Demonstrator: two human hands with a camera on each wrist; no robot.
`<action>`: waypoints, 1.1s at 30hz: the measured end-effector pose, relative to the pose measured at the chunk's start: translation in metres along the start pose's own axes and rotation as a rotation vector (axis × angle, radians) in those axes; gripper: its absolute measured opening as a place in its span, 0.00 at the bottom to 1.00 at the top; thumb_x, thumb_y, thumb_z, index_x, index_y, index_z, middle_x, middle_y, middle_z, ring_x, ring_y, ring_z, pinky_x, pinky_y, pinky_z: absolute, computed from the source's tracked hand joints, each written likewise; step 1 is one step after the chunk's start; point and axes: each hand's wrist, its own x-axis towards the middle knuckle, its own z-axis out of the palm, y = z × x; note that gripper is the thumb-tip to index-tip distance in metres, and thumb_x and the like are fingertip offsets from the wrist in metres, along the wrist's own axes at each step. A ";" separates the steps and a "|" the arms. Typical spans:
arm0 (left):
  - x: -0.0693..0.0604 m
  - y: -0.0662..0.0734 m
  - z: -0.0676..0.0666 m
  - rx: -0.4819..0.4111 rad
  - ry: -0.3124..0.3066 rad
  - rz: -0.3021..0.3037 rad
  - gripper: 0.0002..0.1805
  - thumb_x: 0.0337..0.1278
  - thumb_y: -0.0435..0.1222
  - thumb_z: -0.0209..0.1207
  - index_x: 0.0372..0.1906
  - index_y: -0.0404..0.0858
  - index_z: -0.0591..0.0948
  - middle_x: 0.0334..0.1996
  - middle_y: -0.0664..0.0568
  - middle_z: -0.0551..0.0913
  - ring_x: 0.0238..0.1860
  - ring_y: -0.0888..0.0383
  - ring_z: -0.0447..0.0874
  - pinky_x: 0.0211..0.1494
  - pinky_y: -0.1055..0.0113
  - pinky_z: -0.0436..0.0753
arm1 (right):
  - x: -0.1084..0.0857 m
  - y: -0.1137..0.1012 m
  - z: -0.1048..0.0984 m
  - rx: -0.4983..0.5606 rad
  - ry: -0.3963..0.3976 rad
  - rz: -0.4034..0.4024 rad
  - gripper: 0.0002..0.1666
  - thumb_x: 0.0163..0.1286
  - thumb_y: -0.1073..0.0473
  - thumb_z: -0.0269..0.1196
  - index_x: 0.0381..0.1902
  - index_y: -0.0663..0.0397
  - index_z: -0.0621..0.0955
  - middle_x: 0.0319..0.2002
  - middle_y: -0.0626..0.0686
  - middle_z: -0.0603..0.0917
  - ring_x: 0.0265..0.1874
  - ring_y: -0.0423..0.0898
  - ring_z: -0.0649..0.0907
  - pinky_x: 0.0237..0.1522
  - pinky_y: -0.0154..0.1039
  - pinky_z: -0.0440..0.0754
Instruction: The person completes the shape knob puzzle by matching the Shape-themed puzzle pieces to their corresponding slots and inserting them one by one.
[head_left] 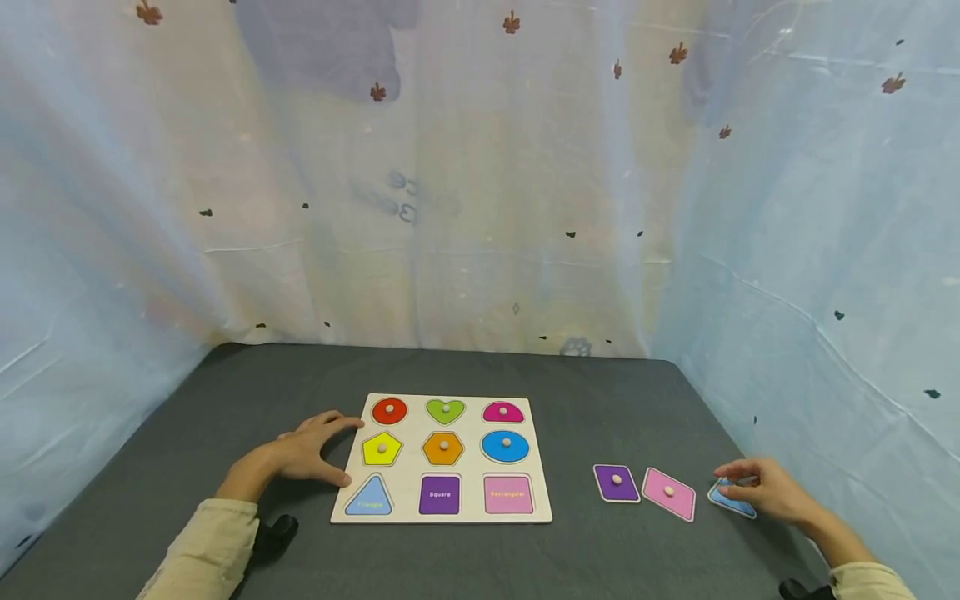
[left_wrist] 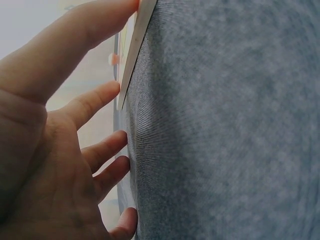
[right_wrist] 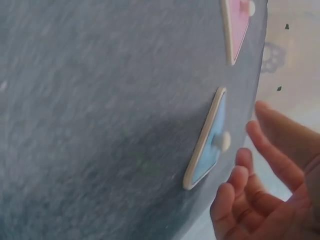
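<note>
A white shape board [head_left: 407,493] lies on the table; thumb and index finger of my left hand [head_left: 303,452] touch its left edge, the other fingers spread. In the left wrist view the left hand [left_wrist: 65,145] is at the board's edge [left_wrist: 134,55]. To the right, my right hand [head_left: 780,493] is over a blue triangle piece [head_left: 732,500]. The right wrist view shows that right hand [right_wrist: 280,170] relaxed beside the triangle piece [right_wrist: 210,142] and its white knob, a gap between them.
A purple square piece [head_left: 617,492] and a pink rectangle piece [head_left: 678,497] lie between board and right hand. Six knobbed pieces fill the board's upper rows; its bottom row shows labelled triangle, square and rectangle areas. A patterned curtain [head_left: 465,275] stands behind the grey table [head_left: 450,558].
</note>
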 end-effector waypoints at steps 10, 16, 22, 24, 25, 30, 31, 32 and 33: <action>-0.002 0.004 0.000 -0.015 -0.005 -0.018 0.52 0.43 0.55 0.75 0.74 0.46 0.66 0.73 0.28 0.59 0.73 0.23 0.54 0.60 0.15 0.54 | -0.007 0.020 0.003 0.069 -0.021 -0.028 0.04 0.63 0.74 0.66 0.37 0.71 0.85 0.35 0.33 0.85 0.32 0.22 0.74 0.28 0.26 0.74; -0.002 0.002 0.001 -0.011 0.000 -0.005 0.52 0.42 0.56 0.75 0.74 0.46 0.67 0.73 0.30 0.59 0.72 0.24 0.56 0.60 0.16 0.56 | -0.008 0.020 0.004 0.040 -0.029 0.055 0.08 0.65 0.71 0.66 0.36 0.76 0.82 0.33 0.33 0.84 0.30 0.23 0.74 0.28 0.28 0.75; -0.002 0.003 0.000 -0.004 0.006 -0.002 0.51 0.42 0.56 0.75 0.74 0.46 0.67 0.73 0.31 0.61 0.72 0.25 0.57 0.59 0.16 0.57 | -0.004 0.016 0.003 0.027 -0.036 0.093 0.12 0.68 0.68 0.64 0.40 0.80 0.81 0.31 0.34 0.82 0.30 0.23 0.74 0.28 0.29 0.75; -0.002 0.003 -0.001 -0.004 0.008 -0.002 0.51 0.42 0.55 0.75 0.74 0.46 0.67 0.73 0.31 0.61 0.72 0.25 0.57 0.59 0.16 0.57 | -0.001 0.013 0.004 0.022 -0.019 0.083 0.12 0.69 0.68 0.64 0.40 0.79 0.81 0.30 0.33 0.81 0.30 0.23 0.74 0.27 0.29 0.75; -0.002 0.003 -0.001 -0.003 0.008 0.000 0.51 0.42 0.55 0.75 0.73 0.46 0.67 0.73 0.31 0.61 0.72 0.25 0.57 0.59 0.16 0.58 | 0.000 0.011 0.004 0.011 -0.005 0.071 0.12 0.69 0.68 0.64 0.40 0.78 0.82 0.30 0.33 0.81 0.29 0.24 0.74 0.27 0.29 0.75; -0.002 0.002 -0.001 -0.002 0.006 0.003 0.51 0.42 0.56 0.75 0.74 0.46 0.67 0.73 0.31 0.61 0.71 0.25 0.58 0.59 0.16 0.58 | 0.009 -0.005 0.008 0.000 0.031 0.054 0.11 0.68 0.66 0.66 0.41 0.73 0.84 0.30 0.36 0.83 0.26 0.26 0.76 0.24 0.31 0.76; -0.002 0.002 -0.001 -0.002 0.006 0.004 0.51 0.42 0.56 0.75 0.74 0.46 0.67 0.73 0.31 0.61 0.71 0.24 0.58 0.59 0.16 0.58 | 0.011 -0.008 0.009 0.002 0.035 0.052 0.11 0.68 0.65 0.66 0.41 0.72 0.85 0.31 0.37 0.83 0.26 0.27 0.76 0.23 0.31 0.76; -0.002 0.002 -0.001 -0.002 0.005 0.005 0.51 0.42 0.56 0.75 0.74 0.46 0.67 0.73 0.31 0.61 0.71 0.24 0.58 0.58 0.16 0.59 | 0.012 -0.012 0.011 0.011 0.035 0.051 0.11 0.68 0.65 0.66 0.41 0.72 0.85 0.31 0.37 0.83 0.25 0.27 0.76 0.23 0.31 0.76; -0.002 0.002 -0.001 -0.003 0.005 0.007 0.51 0.42 0.56 0.75 0.74 0.46 0.67 0.73 0.31 0.61 0.71 0.24 0.58 0.58 0.16 0.59 | 0.014 -0.015 0.012 0.016 0.035 0.043 0.11 0.68 0.65 0.66 0.41 0.72 0.85 0.31 0.38 0.84 0.25 0.27 0.76 0.23 0.32 0.76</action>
